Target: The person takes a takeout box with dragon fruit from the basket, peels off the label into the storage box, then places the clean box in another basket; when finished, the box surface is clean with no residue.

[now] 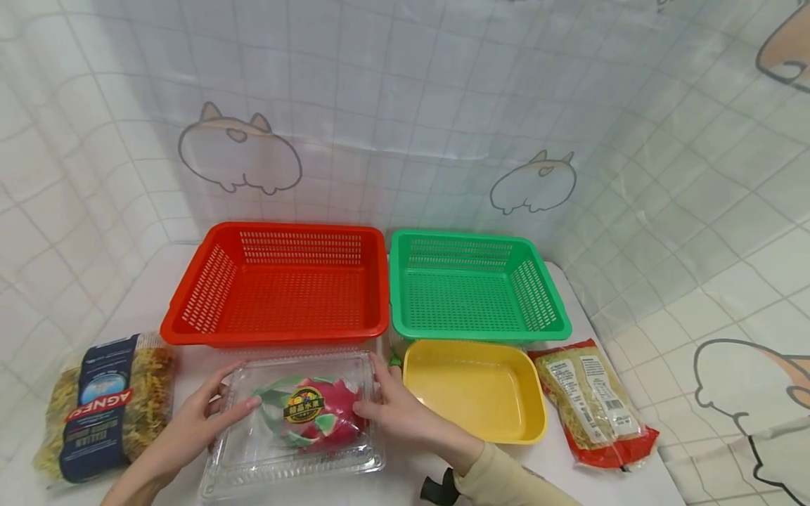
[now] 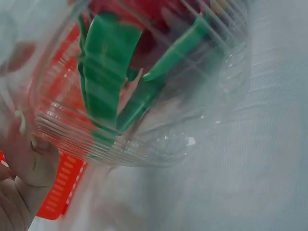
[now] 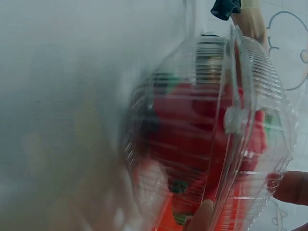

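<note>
A clear plastic clamshell box point(image 1: 285, 464) is held between both hands at the front of the table. Inside lies a pink dragon fruit point(image 1: 338, 411) with green scales, under a black and gold label point(image 1: 304, 405) on the lid. My left hand point(image 1: 196, 425) grips the box's left side, thumb on top. On the right side my right hand point(image 1: 401, 411) holds it likewise, thumb over the lid. In the left wrist view the box point(image 2: 163, 139) shows close up beside the hand. Fingers point(image 3: 202, 216) press its rim in the right wrist view.
Behind the box stand a red basket point(image 1: 278, 339) and a green basket point(image 1: 474, 334). A yellow bin point(image 1: 474, 393) sits right of the right hand. Bagged pasta point(image 1: 104, 407) lies far left, a red-edged noodle packet point(image 1: 591, 404) far right. Something green point(image 1: 395, 358) peeks out beside the bin.
</note>
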{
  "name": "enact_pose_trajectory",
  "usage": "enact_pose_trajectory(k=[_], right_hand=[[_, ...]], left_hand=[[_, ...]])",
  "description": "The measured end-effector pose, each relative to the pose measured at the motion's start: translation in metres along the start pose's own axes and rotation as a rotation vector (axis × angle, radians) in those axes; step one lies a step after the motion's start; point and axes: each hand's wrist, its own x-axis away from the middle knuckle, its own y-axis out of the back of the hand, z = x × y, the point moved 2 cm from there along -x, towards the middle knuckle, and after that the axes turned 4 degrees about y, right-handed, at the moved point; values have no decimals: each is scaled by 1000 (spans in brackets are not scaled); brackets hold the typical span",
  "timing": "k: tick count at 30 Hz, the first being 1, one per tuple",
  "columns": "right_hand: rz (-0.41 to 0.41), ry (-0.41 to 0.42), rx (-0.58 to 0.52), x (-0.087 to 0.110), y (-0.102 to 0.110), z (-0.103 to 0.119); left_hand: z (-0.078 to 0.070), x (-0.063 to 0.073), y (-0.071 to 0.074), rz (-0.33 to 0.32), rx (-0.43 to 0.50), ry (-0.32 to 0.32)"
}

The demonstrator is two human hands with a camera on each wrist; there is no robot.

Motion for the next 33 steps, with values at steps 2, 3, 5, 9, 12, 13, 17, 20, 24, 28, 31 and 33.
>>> enact_pose_trajectory(k=[2, 3, 5, 9, 12, 13, 17, 20, 24, 28, 31, 33], right_hand=[[-11, -10, 20, -1, -1, 0], [-13, -13, 22, -2, -1, 0], [-20, -11, 21, -4, 0, 1], [-25, 15, 14, -9, 3, 0], [-14, 20, 22, -10, 4, 0], [-11, 24, 32, -9, 4, 0], [-33, 52, 133, -3, 6, 7], [-82, 126, 212, 2, 7, 18], [-115, 248, 245, 1, 2, 32], [-66, 317, 278, -10, -7, 42], [-7, 351, 349, -21, -14, 47], [30, 367, 416, -28, -18, 49]], left_hand=[[1, -2, 0, -9, -8, -12], [0, -3, 1, -16, -12, -20], [-1, -5, 1, -32, -28, -31], [-2, -10, 0, -60, -44, -49], [-1, -13, 0, -70, -34, -58], [-1, -13, 0, -74, -33, -61], [-1, -14, 1, -79, -33, -59], [-2, -13, 1, -76, -23, -42], [-3, -12, 1, -70, -12, -14], [-2, -11, 2, -67, -12, 2], [0, -11, 2, -68, -11, 9], [0, -11, 1, -69, -13, 9]])
